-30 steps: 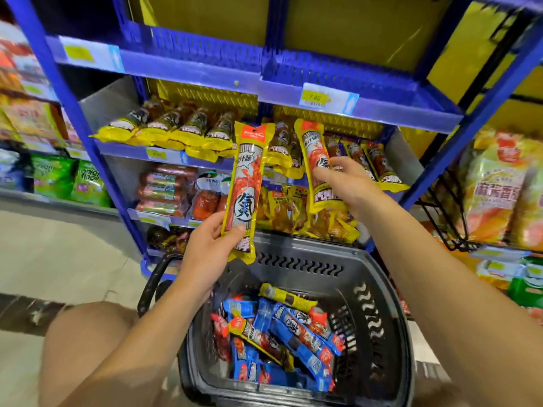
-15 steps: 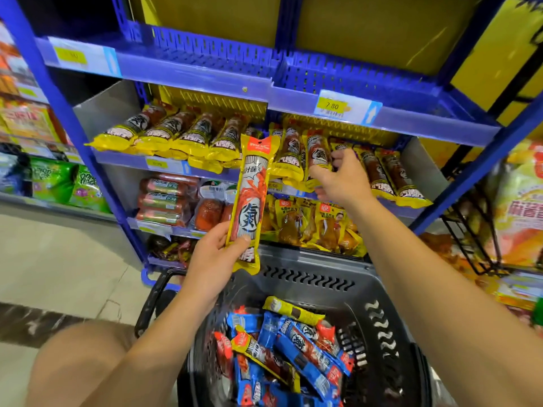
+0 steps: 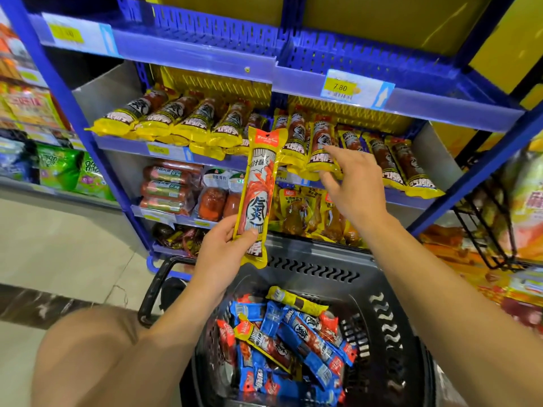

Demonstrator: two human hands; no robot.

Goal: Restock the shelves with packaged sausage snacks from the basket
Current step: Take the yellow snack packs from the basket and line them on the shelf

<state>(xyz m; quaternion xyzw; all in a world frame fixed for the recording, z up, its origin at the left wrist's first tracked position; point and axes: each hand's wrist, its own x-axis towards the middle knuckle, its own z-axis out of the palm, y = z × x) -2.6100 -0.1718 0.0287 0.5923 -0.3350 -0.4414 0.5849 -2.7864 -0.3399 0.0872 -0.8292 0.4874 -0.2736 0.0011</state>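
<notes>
The yellow sausage pack (image 3: pixel 256 198) stands upright near frame centre, clamped at its lower end by the left hand (image 3: pixel 223 251), thumb across the front and fingers behind. It hangs in the air in front of the shelf, above the basket's far rim, not yet on any shelf.

At about two o'clock from the pack, the right hand (image 3: pixel 349 183) is spread and holds nothing, its fingertips (image 3: pixel 325 149) touching or just short of the shelved sausage packs (image 3: pixel 318 145); I cannot tell which. Those packs lie in a row along the blue shelf (image 3: pixel 123 141), and their yellow ends overhang its front edge.

That overhang is the risk. A nudge from the free hand, or pushing the new pack in beside them, could slide a neighbour off the lip and down into the black basket (image 3: pixel 390 324) at six o'clock or onto the floor. The film looks slick, so a one-ended grip may let the tall pack swing or slip. At twelve o'clock the price tag (image 3: pixel 340 88) sits on the upper shelf rail, which a raised pack could catch.
</notes>
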